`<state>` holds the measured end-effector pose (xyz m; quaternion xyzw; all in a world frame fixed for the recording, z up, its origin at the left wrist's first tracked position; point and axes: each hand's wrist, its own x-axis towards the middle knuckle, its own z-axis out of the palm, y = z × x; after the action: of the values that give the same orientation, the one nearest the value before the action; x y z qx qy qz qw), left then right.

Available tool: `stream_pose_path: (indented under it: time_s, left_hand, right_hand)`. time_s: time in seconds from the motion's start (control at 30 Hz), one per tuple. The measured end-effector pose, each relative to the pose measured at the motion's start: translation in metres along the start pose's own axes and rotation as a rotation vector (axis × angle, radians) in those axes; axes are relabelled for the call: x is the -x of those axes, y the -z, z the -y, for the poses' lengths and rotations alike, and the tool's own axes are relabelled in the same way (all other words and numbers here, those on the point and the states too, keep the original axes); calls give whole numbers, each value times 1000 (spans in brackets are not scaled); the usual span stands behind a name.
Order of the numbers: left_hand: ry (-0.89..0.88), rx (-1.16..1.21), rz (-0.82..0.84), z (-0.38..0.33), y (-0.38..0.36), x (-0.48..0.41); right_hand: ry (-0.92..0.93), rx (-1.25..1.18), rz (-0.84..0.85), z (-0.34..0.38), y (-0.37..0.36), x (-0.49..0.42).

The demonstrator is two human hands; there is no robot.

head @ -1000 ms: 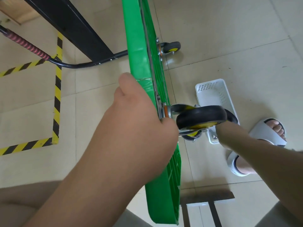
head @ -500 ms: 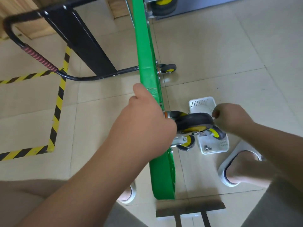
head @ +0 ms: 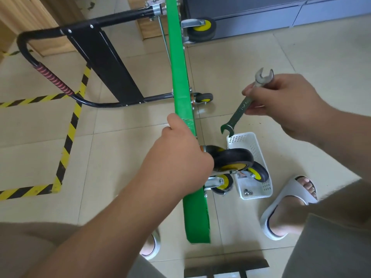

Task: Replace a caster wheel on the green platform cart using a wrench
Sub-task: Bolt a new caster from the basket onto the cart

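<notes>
The cart [head: 180,87] stands on its edge on the floor, wheels facing right. The left grip [head: 180,157] is clamped over its upper rim, just beside the nearest caster [head: 234,160]. The right grip [head: 281,105] is closed on the wrench [head: 241,106], fingers and thumb pinching the shaft near its upper end. The wrench hangs tilted in the air, apart from the cart, above a white basket [head: 259,149] holding a second caster [head: 259,174] and some nuts [head: 248,191].

Green cart [head: 181,93] on edge; wrench [head: 244,104] held aloft beside it.
</notes>
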<state>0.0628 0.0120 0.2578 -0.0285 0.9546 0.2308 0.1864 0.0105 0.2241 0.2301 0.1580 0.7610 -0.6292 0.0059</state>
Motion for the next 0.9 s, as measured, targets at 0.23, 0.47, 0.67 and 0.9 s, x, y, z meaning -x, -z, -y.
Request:
stream_pose_path:
  time_s: [0.23, 0.47, 0.67, 0.9]
  left_hand:
    - [17, -4, 21, -1, 0, 0]
    - [23, -2, 5, 1, -1, -1]
    - [23, -4, -4, 0, 0, 0]
    - [15, 16, -12, 1, -1, 0]
  right_hand:
    - [119, 243, 209, 36, -8, -4]
    - [121, 186, 345, 30, -22, -6]
    - [165, 240, 407, 28, -32, -9]
    - [249, 354, 453, 26, -47, -11]
